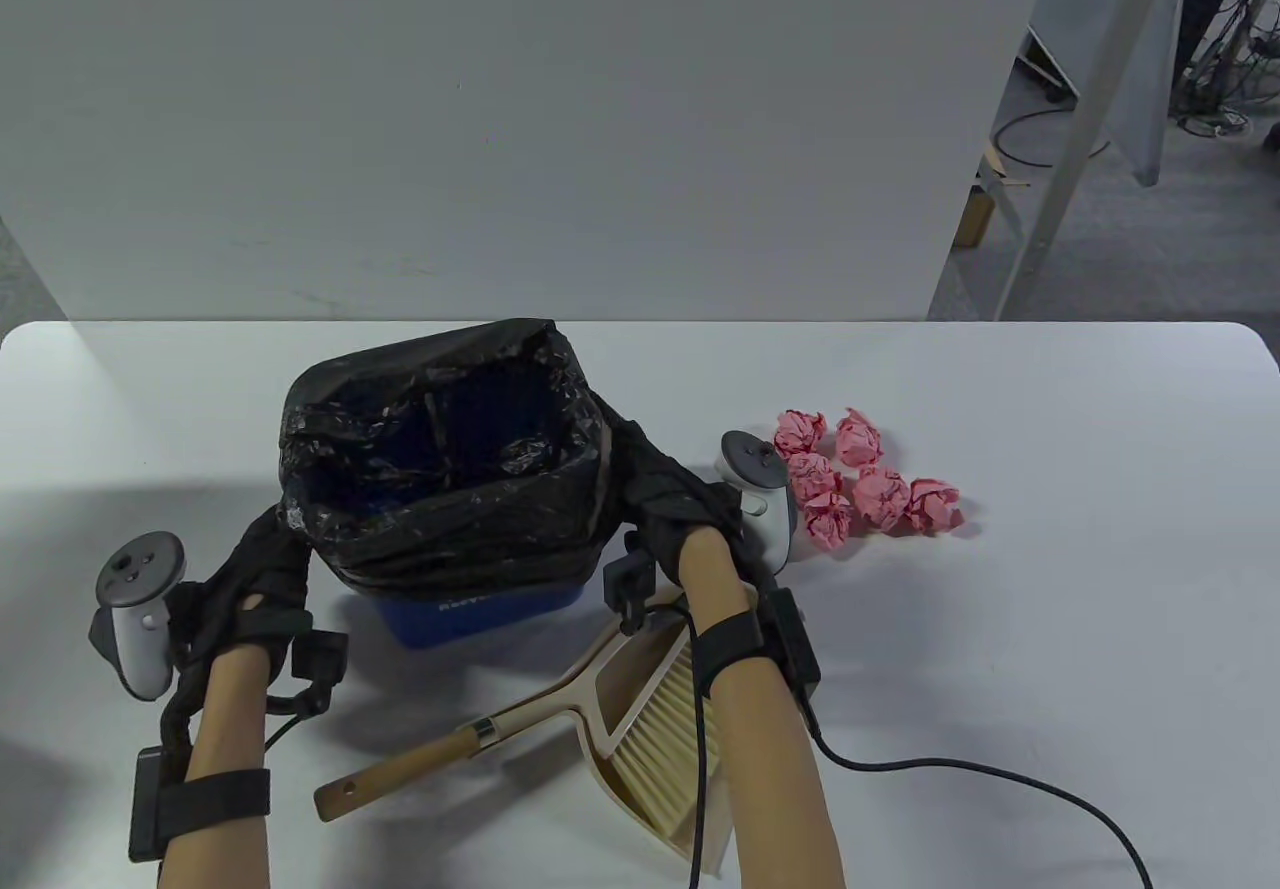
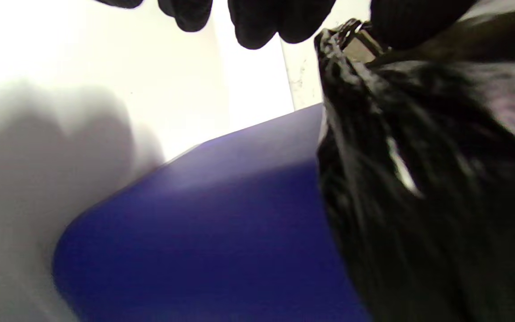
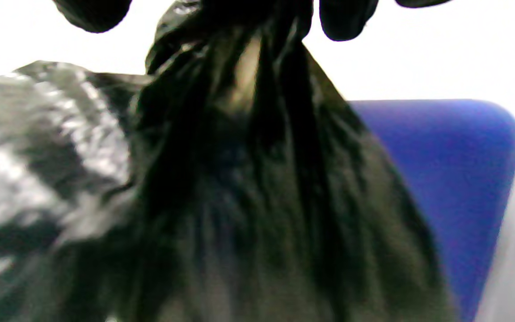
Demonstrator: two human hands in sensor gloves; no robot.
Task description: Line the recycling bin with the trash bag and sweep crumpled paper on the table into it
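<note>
The left hand [image 1: 255, 579] and right hand [image 1: 670, 504] each pinch the black trash bag [image 1: 440, 469] at opposite sides of the blue recycling bin [image 1: 480, 614], whose white label is too blurred to read. Pink crumpled paper [image 1: 865, 484] sits on the surface [image 1: 1050, 629] just right of it.

Black trash bag [image 1: 440, 489]; blue bin [image 1: 480, 609]; pink paper balls [image 1: 860, 484]; white table [image 1: 1050, 629]; beige dustpan [image 1: 620, 689].

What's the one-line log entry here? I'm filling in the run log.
step: lining bin | hands: left, right grip bag | paper: unswept
</note>
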